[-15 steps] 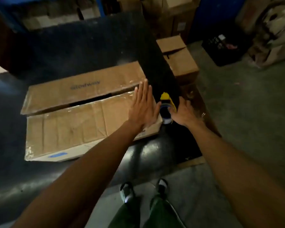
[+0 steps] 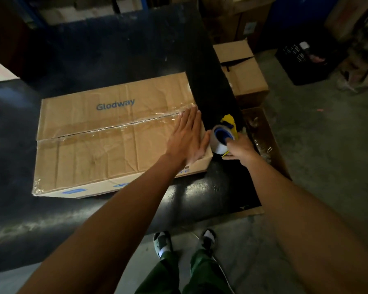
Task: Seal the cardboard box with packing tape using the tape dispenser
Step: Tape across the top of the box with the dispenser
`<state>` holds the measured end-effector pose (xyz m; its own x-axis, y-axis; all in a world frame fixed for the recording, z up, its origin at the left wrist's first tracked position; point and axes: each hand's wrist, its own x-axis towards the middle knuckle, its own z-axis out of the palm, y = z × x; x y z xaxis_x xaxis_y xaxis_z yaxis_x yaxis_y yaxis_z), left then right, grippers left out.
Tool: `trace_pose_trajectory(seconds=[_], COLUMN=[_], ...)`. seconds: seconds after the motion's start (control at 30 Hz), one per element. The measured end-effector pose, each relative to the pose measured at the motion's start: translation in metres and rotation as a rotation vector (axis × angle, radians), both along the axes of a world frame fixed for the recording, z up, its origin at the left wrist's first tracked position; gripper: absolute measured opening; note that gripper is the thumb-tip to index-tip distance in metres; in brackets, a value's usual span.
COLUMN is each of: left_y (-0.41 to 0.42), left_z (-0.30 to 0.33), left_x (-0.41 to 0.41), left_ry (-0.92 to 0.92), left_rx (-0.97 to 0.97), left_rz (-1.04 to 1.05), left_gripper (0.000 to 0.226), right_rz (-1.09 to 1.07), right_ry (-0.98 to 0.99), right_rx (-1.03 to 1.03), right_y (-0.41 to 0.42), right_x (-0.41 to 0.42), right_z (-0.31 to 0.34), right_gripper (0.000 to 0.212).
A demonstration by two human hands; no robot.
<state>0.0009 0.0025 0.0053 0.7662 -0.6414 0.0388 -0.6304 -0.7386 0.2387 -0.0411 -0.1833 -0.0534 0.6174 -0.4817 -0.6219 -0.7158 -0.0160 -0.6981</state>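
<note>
A long flat cardboard box (image 2: 106, 149) printed "Glodway" lies on a dark table. Its two top flaps meet along a centre seam covered with shiny clear tape (image 2: 136, 123). My left hand (image 2: 188, 136) lies flat, fingers together, on the box's right end across the seam. My right hand (image 2: 239, 148) grips a yellow tape dispenser (image 2: 225, 134) with a blue-cored roll of clear tape, held just past the box's right edge, beside my left thumb.
The dark table (image 2: 94, 60) runs left and back. A smaller cardboard box (image 2: 242, 68) and an open box (image 2: 261, 132) sit to the right. A black crate (image 2: 302, 60) stands on the concrete floor. My feet (image 2: 185, 240) are below the table's edge.
The gap between the box flaps has closed; the flaps now meet under tape. My left hand stays pressed on the right end. The dispenser stays off the box's right edge.
</note>
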Motion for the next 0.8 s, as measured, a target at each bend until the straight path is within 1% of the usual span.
trace_pose_trajectory(seconds=[0.07,0.13,0.23,0.3,0.37,0.4,0.43,0.5,0.53,0.6,0.67,0.73,0.8], left_y=[0.000,0.001,0.003,0.004,0.007,0.009,0.011,0.016,0.019,0.027,0.041,0.059,0.080], left_z=[0.003,0.007,0.016,0.031,0.051,0.060,0.068,0.086,0.096,0.114,0.133,0.150,0.164], left_x=[-0.001,0.001,0.006,0.010,0.015,0.018,0.023,0.032,0.036,0.046,0.051,0.052,0.052], left_ry=[0.020,0.061,0.143,0.274,0.430,0.495,0.559,0.696,0.772,0.955,1.160,1.338,1.450], left_rx=[-0.018,-0.030,-0.078,-0.190,-0.405,-0.516,-0.618,-0.795,-0.890,-1.069,-1.139,-1.158,-1.230], left_rz=[-0.001,-0.007,-0.012,0.013,0.089,0.145,0.214,0.361,0.428,0.529,0.545,0.485,0.401], left_gripper=[0.069,0.068,0.064,0.059,0.048,0.043,0.041,0.044,0.048,0.062,0.077,0.087,0.090], right_rz=[-0.099,-0.150,-0.164,-0.150,-0.114,-0.095,-0.066,0.052,0.128,0.248,0.299,0.351,0.444], right_ry=[-0.058,-0.145,-0.263,-0.325,-0.409,-0.450,-0.493,-0.565,-0.587,-0.653,-0.772,-0.870,-0.871], right_rx=[0.190,0.328,0.422,0.431,0.422,0.399,0.346,0.109,-0.023,-0.199,-0.373,-0.596,-0.760], right_y=[-0.005,-0.011,-0.016,-0.014,-0.007,-0.002,0.005,0.017,0.022,0.035,0.051,0.067,0.079], right_x=[-0.005,-0.009,-0.012,-0.010,-0.006,-0.005,-0.004,-0.006,-0.008,-0.011,-0.015,-0.015,-0.011], right_z=[0.015,0.033,0.063,0.082,0.101,0.111,0.123,0.148,0.161,0.183,0.199,0.207,0.209], right_gripper=[0.023,0.025,0.031,0.039,0.049,0.049,0.046,0.043,0.045,0.053,0.058,0.061,0.062])
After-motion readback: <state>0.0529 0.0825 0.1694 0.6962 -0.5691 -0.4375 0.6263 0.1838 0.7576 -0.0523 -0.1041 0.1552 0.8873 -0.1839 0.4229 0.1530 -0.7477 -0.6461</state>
